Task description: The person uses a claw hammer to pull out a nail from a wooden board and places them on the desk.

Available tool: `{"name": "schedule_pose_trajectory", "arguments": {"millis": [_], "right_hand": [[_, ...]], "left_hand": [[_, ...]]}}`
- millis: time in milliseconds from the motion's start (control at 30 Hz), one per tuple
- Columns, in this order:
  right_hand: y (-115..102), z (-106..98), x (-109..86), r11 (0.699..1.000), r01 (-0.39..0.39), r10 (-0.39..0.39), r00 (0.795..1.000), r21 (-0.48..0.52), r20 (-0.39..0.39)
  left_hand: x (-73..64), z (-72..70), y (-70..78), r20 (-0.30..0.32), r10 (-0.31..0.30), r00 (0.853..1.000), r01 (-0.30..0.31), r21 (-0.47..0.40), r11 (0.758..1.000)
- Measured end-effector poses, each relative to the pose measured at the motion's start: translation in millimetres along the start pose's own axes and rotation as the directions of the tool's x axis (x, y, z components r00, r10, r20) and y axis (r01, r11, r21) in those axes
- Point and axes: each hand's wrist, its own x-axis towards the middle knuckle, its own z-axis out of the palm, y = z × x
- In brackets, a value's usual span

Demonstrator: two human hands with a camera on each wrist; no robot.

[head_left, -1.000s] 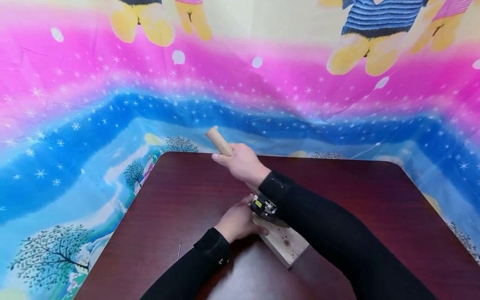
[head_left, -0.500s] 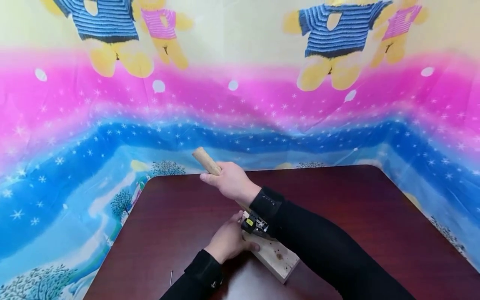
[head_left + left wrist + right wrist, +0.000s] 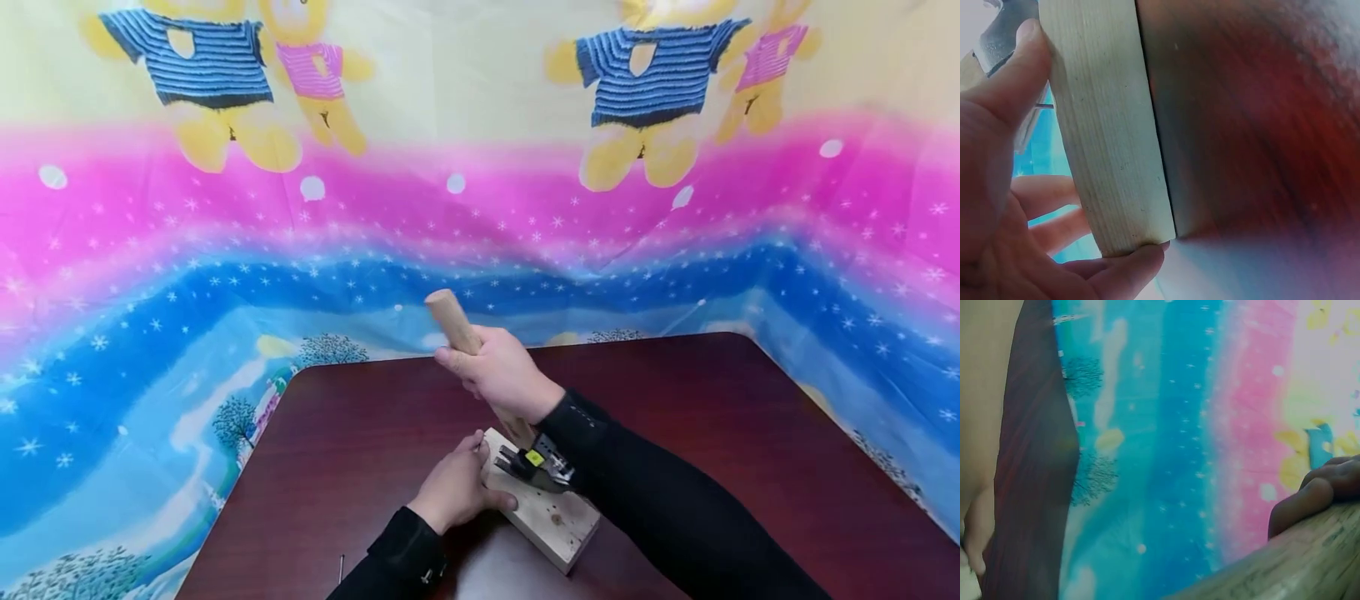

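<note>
1. Compared with half a second ago, the right hand [image 3: 510,375] sits further to the right, and the wooden handle of the hammer [image 3: 452,321] stands steeper.
2. More of the top at the far end of the wooden block [image 3: 531,507] now shows beneath the right wrist.
3. The left hand [image 3: 457,483] and the block keep nearly the same place on the table [image 3: 382,417].
4. The right hand is wrapped round the handle above the block, thumb pointing left along it, the handle's end sticking out past the hand.
5. The right arm, in a black sleeve [image 3: 667,483], reaches in from the lower right; the wrist partly hides the hammer's head, so whether that touches the block cannot be told.
6. The left hand grips the block's far left part, thumb along the edge and fingers round the end.
7. In the left wrist view, a thin dark rod [image 3: 1044,106] juts out at the block's edge.
8. A nail [image 3: 341,568] shows beside the left sleeve.
</note>
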Motion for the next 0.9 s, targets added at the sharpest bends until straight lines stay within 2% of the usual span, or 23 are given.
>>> {"name": "schedule_pose_trajectory", "arguments": {"millis": [133, 233, 333, 467, 667, 900], "right_hand": [[-0.3, -12.8, -14.8, 0.998, 0.061, -0.06, 0.998, 0.032, -0.034], [-1.0, -16.7, -18.8, 0.995, 0.085, -0.084, 0.996, 0.042, -0.023], [-1.9, -18.4, -21.6, 0.995, 0.086, -0.085, 0.996, 0.053, -0.024], [-0.6, -25.6, -30.1, 0.988, 0.085, -0.075, 0.994, 0.131, -0.076], [1.7, -41.9, -48.2, 0.947, 0.19, -0.152, 0.975, 0.259, -0.159], [5.7, -49.3, -53.6, 0.898, 0.247, -0.203, 0.967, 0.365, -0.154]], "left_hand": [[-2.7, 3.1, -0.7, -0.006, 0.001, 1.0, 0.0, 0.041, 0.999], [-4.1, 3.8, -2.0, -0.019, -0.004, 1.0, 0.005, 0.05, 0.999], [-3.9, 2.9, -1.5, -0.02, 0.01, 1.0, -0.009, 0.057, 0.998], [-2.9, 1.0, 2.3, -0.007, 0.018, 1.0, -0.017, 0.067, 0.998], [0.2, 0.6, 5.0, -0.003, 0.04, 0.999, -0.04, 0.072, 0.997], [-1.4, -0.4, 0.7, -0.006, 0.019, 1.0, -0.018, 0.103, 0.994]]}}
